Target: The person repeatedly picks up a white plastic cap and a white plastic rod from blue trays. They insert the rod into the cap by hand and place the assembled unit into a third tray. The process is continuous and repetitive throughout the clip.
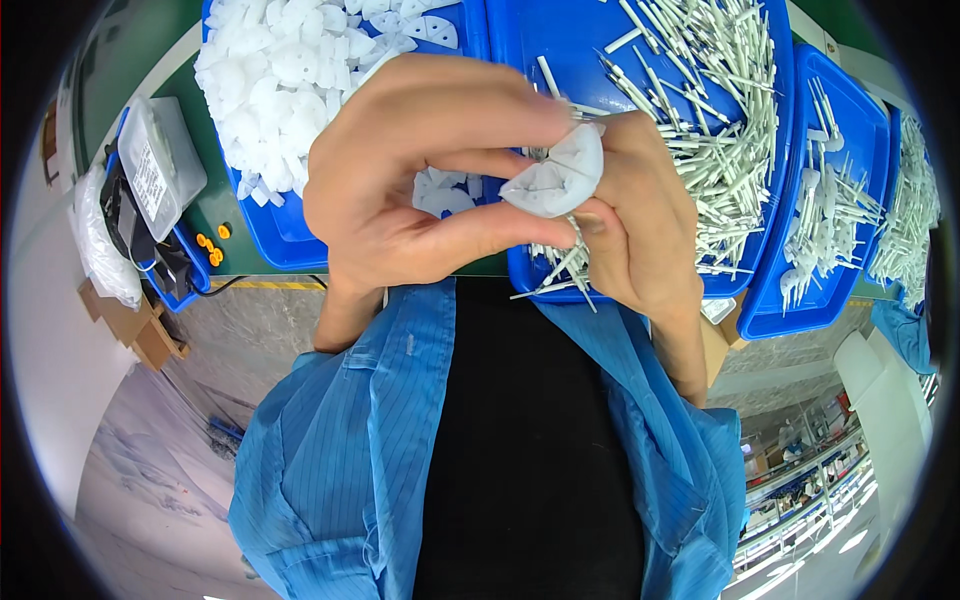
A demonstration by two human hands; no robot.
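Observation:
My left hand (400, 170) and my right hand (650, 205) meet in front of my chest, above the blue trays. Between them is a translucent white half-round plastic piece (565, 180) with ribs and small holes. My left thumb and forefinger curve around it and pinch its edge. On its right side, my right fingers are bent close against it, the thumb tip near its lower edge. The fingers hide whether a thin rod is also held there.
A blue tray (262, 228) on the left is heaped with similar white pieces. The middle blue tray (575, 85) holds many thin white rods (725, 190). Farther right, a blue tray (790, 318) contains rods with white pieces. Orange caps (223, 231) and a clear box (165, 165) lie left.

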